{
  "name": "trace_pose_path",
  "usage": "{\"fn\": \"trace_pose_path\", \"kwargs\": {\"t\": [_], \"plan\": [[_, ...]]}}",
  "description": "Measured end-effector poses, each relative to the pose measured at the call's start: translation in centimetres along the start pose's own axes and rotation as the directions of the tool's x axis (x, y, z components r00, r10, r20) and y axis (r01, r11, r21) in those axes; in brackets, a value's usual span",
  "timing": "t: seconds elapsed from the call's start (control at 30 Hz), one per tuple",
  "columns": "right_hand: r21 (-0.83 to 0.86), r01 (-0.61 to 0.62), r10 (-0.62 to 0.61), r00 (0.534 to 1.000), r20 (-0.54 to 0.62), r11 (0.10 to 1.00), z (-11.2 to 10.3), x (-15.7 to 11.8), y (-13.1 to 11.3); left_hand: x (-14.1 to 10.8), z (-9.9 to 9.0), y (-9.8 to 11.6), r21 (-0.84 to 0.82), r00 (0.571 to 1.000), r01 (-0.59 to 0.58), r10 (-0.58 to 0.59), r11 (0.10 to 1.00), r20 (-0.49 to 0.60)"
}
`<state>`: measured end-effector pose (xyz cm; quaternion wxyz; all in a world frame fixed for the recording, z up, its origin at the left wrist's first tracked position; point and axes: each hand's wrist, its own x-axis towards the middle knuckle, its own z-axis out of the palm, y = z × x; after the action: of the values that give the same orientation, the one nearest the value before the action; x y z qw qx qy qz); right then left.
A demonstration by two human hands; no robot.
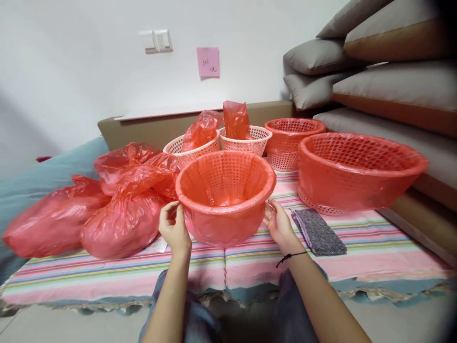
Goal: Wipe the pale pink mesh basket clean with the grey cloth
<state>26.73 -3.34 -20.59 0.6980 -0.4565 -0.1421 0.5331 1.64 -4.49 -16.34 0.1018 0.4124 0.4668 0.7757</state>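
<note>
A basket (228, 183) lined with a red plastic bag (224, 224) stands upright in front of me, the bag folded over its rim and hanging down the outside. My left hand (174, 228) is at its left side just below the rim, fingers curled in against the bag. At the right side, my right hand (281, 226) has its palm turned inward and fingertips closed on the bag; part of its grip is hidden. A dark cord circles my right wrist. Close to my left hand lies a filled, knotted red bag (123, 224).
More filled red bags (53, 219) lie left. Behind are pink baskets (246, 140) with crumpled bags inside; bag-covered baskets (360, 176) stand right. A folded grey cloth (319, 233) lies on the striped cloth (117, 276). Cushions (396, 90) are piled at right.
</note>
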Motion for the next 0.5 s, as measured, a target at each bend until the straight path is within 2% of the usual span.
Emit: {"fn": "trace_pose_path", "kwargs": {"t": [0.23, 0.5], "plan": [[0.107, -0.063, 0.066, 0.998, -0.021, 0.992, 0.21, -0.35, -0.35, -0.61, 0.23, 0.26, 0.058, 0.998, -0.039, 0.036, 0.998, 0.060], [0.116, -0.085, 0.086, 0.996, -0.008, 0.990, -0.22, 0.11, -0.25, -0.73, 0.16, 0.53, 0.118, 0.991, -0.101, 0.089, 0.988, 0.099]]}}
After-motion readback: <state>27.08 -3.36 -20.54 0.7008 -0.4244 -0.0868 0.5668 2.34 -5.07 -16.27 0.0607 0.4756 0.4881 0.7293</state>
